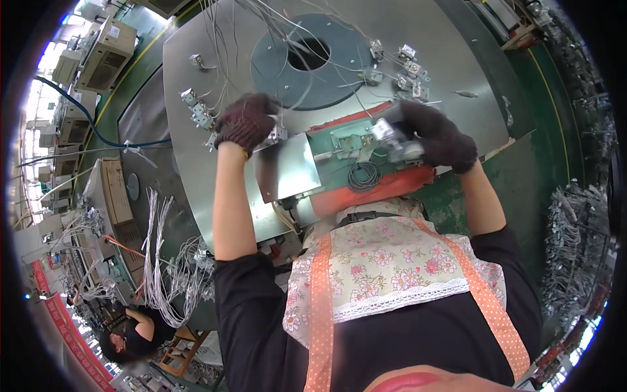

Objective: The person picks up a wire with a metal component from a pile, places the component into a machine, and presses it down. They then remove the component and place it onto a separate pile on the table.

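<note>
Both hands wear dark maroon knit gloves. My left hand [247, 123] is curled above the left side of the workstation, its fingers closed around a small silvery metal part [279, 132]. Beside it stands a shiny metal box [290, 168]. My right hand [436, 137], smeared by motion, grips a small silvery metal block [385, 130] at its fingertips; a second greyish piece just below it is too blurred to name. Between the hands lies a green metal fixture [351, 142], and a coil of dark cable [364, 176] rests in front of it.
Behind the hands, a grey disc [271, 65] with a central hole sits on the metal table [450, 59], thin wires running over it. Small metal blocks with wires stand at left [199, 111] and right [413, 72]. Wire bundles [157, 255] hang at left. Another person [140, 330] works at lower left.
</note>
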`<state>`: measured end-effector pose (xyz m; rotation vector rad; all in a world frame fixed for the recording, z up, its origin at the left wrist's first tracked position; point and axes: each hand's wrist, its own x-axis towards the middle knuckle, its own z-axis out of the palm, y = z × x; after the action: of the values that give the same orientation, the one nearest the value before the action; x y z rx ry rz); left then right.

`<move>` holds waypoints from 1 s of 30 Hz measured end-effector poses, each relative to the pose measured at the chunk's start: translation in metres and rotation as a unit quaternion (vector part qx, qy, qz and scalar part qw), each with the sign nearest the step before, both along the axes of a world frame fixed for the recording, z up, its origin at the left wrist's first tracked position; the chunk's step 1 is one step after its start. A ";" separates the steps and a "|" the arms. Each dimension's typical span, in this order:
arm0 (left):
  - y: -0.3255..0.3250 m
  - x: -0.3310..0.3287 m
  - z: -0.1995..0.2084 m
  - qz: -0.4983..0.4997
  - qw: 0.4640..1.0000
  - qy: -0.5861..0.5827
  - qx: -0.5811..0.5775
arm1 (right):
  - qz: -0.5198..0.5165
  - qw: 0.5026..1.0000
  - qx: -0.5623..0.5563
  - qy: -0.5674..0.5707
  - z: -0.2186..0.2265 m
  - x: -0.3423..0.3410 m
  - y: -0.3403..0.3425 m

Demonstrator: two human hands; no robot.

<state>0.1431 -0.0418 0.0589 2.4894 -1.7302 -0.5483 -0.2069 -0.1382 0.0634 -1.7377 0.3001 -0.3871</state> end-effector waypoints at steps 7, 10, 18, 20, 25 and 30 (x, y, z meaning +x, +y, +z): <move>0.026 0.018 -0.057 -0.025 0.977 -0.147 -0.155 | 0.083 0.851 -0.482 0.192 -0.025 0.061 0.009; 0.030 -0.004 -0.061 -0.019 0.960 -0.150 -0.238 | 0.098 0.857 -0.479 0.163 -0.038 0.070 0.006; 0.042 -0.013 -0.059 -0.008 0.892 -0.233 -0.387 | 0.124 0.843 -0.491 0.180 -0.035 0.068 -0.001; 0.037 -0.014 -0.059 -0.017 0.888 -0.223 -0.401 | 0.121 0.836 -0.509 0.167 -0.041 0.073 0.005; 0.042 -0.014 -0.058 -0.026 0.874 -0.250 -0.416 | 0.109 0.827 -0.521 0.180 -0.038 0.077 0.012; 0.048 -0.037 -0.044 -0.056 0.857 -0.268 -0.437 | 0.048 0.801 -0.557 0.213 -0.044 0.074 0.029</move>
<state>0.1063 0.0058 0.0148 1.9241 -1.6940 0.8501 -0.1330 -0.1097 0.0190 -3.0118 0.3240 -0.0499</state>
